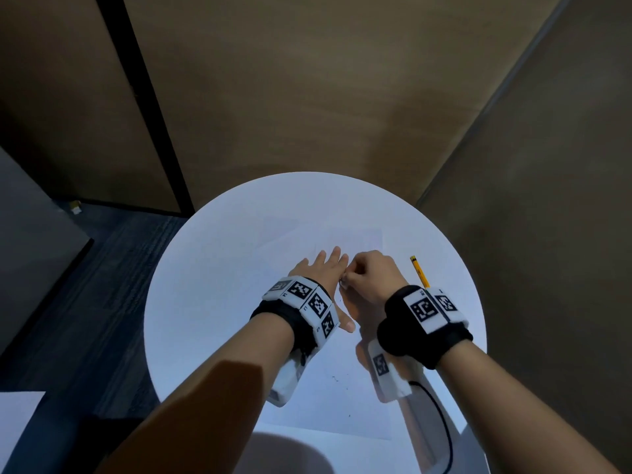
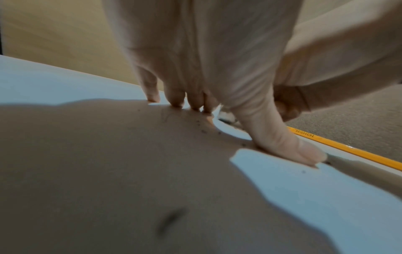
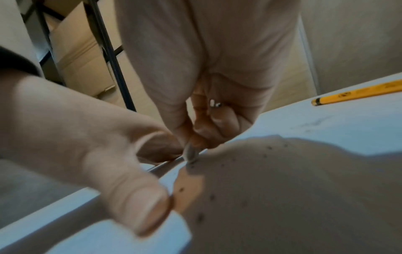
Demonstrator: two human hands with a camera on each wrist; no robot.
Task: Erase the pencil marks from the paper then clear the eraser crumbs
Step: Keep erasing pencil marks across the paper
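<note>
A white sheet of paper [image 1: 328,405] lies on the round white table [image 1: 178,268]. My left hand [image 1: 318,273] rests flat on the sheet, fingers [image 2: 174,98] spread and thumb [image 2: 282,142] pressing down. Right beside its index finger, my right hand [image 1: 372,271] is curled and pinches a small white eraser [image 1: 343,283], whose tip [image 3: 191,155] touches the paper. Dark eraser crumbs [image 3: 269,147] are scattered around the tip and near the left thumb [image 2: 204,131]. Faint pencil strokes [image 3: 315,122] show further out, and a small dark mark [image 1: 335,378] lies between my wrists.
A yellow pencil [image 1: 420,271] lies on the table just right of my right hand, near the paper's edge. Brown partition walls stand behind the table. Dark carpet is to the left, and cardboard boxes [image 3: 82,56] sit beyond a black metal frame.
</note>
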